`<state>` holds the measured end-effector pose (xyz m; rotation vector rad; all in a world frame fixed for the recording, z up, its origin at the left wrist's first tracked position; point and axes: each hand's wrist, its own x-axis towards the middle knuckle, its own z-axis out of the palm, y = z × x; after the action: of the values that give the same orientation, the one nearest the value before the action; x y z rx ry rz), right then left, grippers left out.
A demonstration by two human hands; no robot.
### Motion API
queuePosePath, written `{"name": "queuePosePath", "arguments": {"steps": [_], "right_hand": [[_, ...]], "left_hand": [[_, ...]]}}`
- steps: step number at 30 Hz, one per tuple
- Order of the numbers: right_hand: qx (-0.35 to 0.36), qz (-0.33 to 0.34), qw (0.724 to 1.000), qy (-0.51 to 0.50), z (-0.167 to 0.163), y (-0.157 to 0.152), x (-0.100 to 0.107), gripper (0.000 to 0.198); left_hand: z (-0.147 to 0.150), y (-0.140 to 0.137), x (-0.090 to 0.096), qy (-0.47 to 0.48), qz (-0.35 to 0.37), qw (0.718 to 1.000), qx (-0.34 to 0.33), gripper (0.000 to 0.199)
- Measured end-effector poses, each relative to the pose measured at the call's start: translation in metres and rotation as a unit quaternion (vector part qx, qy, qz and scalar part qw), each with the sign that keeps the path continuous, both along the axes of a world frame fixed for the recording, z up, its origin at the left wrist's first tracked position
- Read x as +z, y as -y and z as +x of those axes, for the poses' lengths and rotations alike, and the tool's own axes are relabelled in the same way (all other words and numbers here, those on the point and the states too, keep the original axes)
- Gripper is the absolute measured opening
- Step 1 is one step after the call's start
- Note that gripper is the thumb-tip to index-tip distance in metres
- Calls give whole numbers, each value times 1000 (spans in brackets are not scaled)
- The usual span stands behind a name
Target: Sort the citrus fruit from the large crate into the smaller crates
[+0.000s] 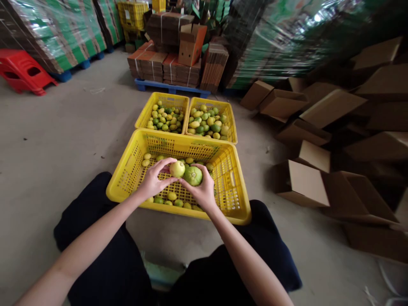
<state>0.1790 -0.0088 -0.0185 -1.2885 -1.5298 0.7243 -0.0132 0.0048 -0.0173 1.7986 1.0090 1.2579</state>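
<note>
Over the front yellow crate my left hand is closed around a pale yellow lemon, gripped between thumb and fingers. Beside it my right hand grips a larger green lemon. The two fruits are side by side, their ends facing me. More yellow and green lemons lie on the crate's slotted floor, along the near wall and behind my hands. My hands hide part of the crate's middle.
Two smaller yellow crates, a left one and a right one, hold many lemons behind the front crate. Open cardboard boxes lie heaped at right. A red stool stands at left. Flattened cartons sit on a blue pallet at the back.
</note>
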Motion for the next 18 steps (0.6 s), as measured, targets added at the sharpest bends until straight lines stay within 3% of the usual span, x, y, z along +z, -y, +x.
{"name": "queuePosePath", "arguments": {"steps": [9, 13, 18], "right_hand": [[7, -15, 1000, 3, 1, 0, 2, 47], [11, -24, 1000, 0, 0, 0, 5, 48], [10, -71, 996, -46, 1, 2, 12, 52]], "left_hand": [[0, 2, 0, -37, 28, 999, 11, 44], [2, 1, 0, 18, -30, 999, -3, 47], [4, -1, 2, 112, -154, 982, -14, 61]]}}
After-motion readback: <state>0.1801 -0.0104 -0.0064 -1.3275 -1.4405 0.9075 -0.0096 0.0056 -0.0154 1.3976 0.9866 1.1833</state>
